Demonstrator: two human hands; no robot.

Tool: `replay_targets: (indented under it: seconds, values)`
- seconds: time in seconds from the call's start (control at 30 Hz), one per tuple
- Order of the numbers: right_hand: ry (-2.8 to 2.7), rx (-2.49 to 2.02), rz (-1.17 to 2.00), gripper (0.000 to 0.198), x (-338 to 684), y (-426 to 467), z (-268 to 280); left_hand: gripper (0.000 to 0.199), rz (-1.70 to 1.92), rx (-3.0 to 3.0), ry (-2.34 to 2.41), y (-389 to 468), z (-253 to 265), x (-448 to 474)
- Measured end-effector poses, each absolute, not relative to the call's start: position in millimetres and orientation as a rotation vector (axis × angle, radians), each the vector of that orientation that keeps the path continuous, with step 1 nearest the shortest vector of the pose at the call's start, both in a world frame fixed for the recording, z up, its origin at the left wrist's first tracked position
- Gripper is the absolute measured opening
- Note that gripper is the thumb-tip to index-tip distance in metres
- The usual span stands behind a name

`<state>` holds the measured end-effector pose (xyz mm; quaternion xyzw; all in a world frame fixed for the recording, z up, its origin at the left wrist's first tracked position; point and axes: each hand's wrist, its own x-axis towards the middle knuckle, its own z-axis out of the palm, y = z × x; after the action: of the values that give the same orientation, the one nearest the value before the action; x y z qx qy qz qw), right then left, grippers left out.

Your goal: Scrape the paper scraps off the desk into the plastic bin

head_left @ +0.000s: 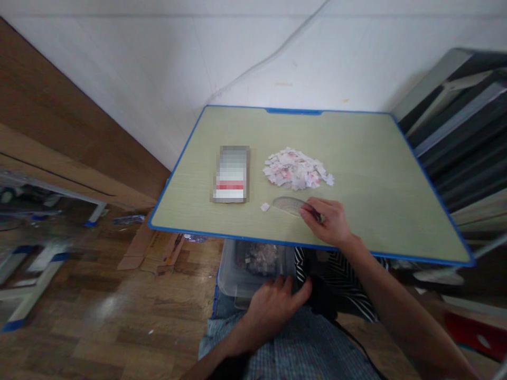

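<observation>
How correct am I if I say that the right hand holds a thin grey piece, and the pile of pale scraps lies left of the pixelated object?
Not quite: the pile of pale scraps lies right of the pixelated object in the head view. The right hand does hold the thin grey piece.

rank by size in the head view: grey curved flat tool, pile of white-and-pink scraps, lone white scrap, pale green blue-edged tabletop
Pale green blue-edged tabletop
Pile of white-and-pink scraps
Grey curved flat tool, partly hidden by the right hand
Lone white scrap
</observation>
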<state>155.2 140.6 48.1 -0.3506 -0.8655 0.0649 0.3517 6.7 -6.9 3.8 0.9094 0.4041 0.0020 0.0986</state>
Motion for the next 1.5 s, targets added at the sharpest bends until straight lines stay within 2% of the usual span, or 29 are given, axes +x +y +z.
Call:
replay_targets:
  seconds: [0.2, 0.57, 0.77, 1.5]
  values:
    - [-2.365, -0.866, 0.218, 0.019, 154, 142, 44, 0.040, 0.041, 2.695, 1.199, -8, 3, 7]
    - [-2.482, -0.893, 0.289, 0.022, 153, 142, 46, 0.042, -0.026, 2.683, 1.181, -7, 3, 7]
    - [-2.391, -1.072, 0.267, 0.021, 158, 145, 47, 0.042, -0.033, 2.670, 1.183, -6, 5, 7]
    - [-2.282, -1.144, 0.355, 0.025, 168, 151, 50, 0.043, -0.063, 2.662, 1.159, -5, 7, 7]
